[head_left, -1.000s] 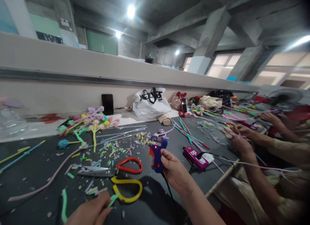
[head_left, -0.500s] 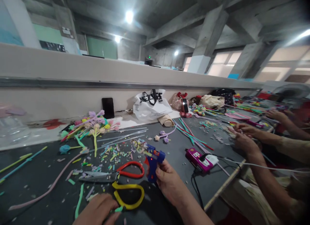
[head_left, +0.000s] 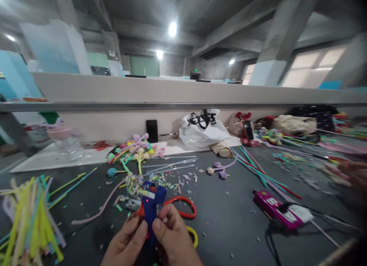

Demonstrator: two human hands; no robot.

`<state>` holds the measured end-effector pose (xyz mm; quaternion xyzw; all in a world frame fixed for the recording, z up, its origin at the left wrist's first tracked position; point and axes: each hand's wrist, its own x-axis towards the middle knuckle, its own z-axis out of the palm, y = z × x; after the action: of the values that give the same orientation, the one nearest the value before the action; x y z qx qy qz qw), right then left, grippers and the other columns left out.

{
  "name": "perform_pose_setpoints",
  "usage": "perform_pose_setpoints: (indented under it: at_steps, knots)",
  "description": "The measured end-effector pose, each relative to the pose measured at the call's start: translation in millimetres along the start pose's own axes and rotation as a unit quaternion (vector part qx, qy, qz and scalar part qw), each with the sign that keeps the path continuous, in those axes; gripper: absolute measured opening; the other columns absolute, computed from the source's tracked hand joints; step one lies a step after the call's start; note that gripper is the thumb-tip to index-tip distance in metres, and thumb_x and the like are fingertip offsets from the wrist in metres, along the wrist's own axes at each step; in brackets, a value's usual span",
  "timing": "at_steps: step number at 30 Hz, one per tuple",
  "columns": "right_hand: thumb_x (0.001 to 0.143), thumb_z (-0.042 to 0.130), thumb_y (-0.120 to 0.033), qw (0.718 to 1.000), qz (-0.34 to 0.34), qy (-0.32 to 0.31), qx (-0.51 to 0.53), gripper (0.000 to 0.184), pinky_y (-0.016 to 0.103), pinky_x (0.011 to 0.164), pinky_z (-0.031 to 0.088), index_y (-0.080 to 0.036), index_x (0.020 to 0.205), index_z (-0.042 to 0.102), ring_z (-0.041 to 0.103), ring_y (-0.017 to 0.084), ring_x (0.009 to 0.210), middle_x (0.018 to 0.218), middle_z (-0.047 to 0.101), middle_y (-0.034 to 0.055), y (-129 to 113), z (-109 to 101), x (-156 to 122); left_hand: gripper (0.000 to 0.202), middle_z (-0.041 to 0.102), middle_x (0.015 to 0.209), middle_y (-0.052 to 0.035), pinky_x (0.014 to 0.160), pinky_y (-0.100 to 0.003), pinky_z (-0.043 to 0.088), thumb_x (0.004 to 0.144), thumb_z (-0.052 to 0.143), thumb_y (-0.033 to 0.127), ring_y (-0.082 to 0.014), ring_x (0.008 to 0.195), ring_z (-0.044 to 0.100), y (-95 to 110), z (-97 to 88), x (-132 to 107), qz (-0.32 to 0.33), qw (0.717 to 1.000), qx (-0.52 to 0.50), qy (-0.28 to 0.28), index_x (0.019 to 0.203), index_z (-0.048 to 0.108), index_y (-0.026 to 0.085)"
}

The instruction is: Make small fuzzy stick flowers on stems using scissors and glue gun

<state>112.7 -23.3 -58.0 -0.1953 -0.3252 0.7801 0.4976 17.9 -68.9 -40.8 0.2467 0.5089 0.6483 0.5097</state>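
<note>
You wear the one camera on your head, so the view looks out from above the near edge of the worktop [head_left: 223, 220], forward across it and downward, with your left hand [head_left: 127, 237] and right hand [head_left: 174, 235] close to the lens at bottom centre. You face the far edge almost squarely, the partition [head_left: 172, 92] behind it running nearly level across the picture. Above that, your wide view reaches well past the worktop, up to the ceiling [head_left: 149, 10].
</note>
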Motion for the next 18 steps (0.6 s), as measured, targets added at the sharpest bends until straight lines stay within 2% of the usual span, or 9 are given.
perform_pose_setpoints:
  at_steps: [3,6,9,12,16,18]
  knots:
    - [0.058,0.078,-0.033,1.0,0.008,-0.019,0.013,0.04,0.02,0.053,0.035,-0.021,0.065,0.04,0.049,0.008,0.052,0.061,0.056,-0.0056,6,8,0,0.033,0.071,0.086,-0.0073,0.085,-0.036,0.047,0.052,0.079,0.034,-0.0284,0.097,0.06,2,0.1,-4,-0.063,0.99,-0.123,-0.018,0.08,0.07,0.018]
    - [0.059,0.077,-0.03,0.999,0.007,-0.039,0.006,0.039,0.021,0.055,0.037,-0.021,0.065,0.04,0.05,0.01,0.057,0.064,0.056,-0.0052,12,15,2,0.037,0.072,0.084,-0.0085,0.081,-0.037,0.049,0.051,0.08,0.032,-0.0282,0.091,0.063,4,-5.0,-5,-0.111,0.973,-0.204,-0.023,0.083,0.07,0.018]
    - [0.061,0.076,-0.03,0.999,0.004,-0.054,-0.007,0.039,0.02,0.056,0.036,-0.021,0.064,0.038,0.049,0.009,0.058,0.065,0.054,-0.006,20,24,8,0.036,0.073,0.082,-0.0069,0.081,-0.037,0.049,0.051,0.08,0.032,-0.0267,0.09,0.064,2,-17.3,-2,-0.108,0.962,-0.249,0.006,0.084,0.069,0.02]
    - [0.058,0.077,-0.034,0.998,0.012,-0.056,-0.039,0.042,0.02,0.055,0.036,-0.021,0.064,0.037,0.047,0.008,0.058,0.066,0.053,-0.0056,26,36,13,0.028,0.073,0.077,-0.0037,0.08,-0.037,0.05,0.055,0.079,0.028,-0.0256,0.088,0.065,-1,-33.2,1,-0.09,0.957,-0.272,0.039,0.079,0.069,0.022]
    - [0.056,0.077,-0.04,0.992,0.045,-0.074,-0.088,0.046,0.02,0.051,0.033,-0.021,0.065,0.036,0.043,0.009,0.056,0.065,0.051,-0.0058,27,46,16,0.027,0.073,0.08,-0.0021,0.08,-0.035,0.05,0.052,0.08,0.027,-0.0265,0.091,0.064,1,-50.4,1,-0.081,0.958,-0.275,0.018,0.078,0.07,0.025]
    - [0.056,0.076,-0.043,0.989,0.033,-0.082,-0.115,0.047,0.02,0.053,0.033,-0.021,0.068,0.036,0.042,0.008,0.057,0.065,0.048,-0.0063,26,49,15,0.028,0.073,0.081,-0.0007,0.081,-0.035,0.05,0.052,0.08,0.025,-0.0264,0.092,0.063,4,-55.7,1,-0.075,0.955,-0.285,0.023,0.078,0.071,0.026]
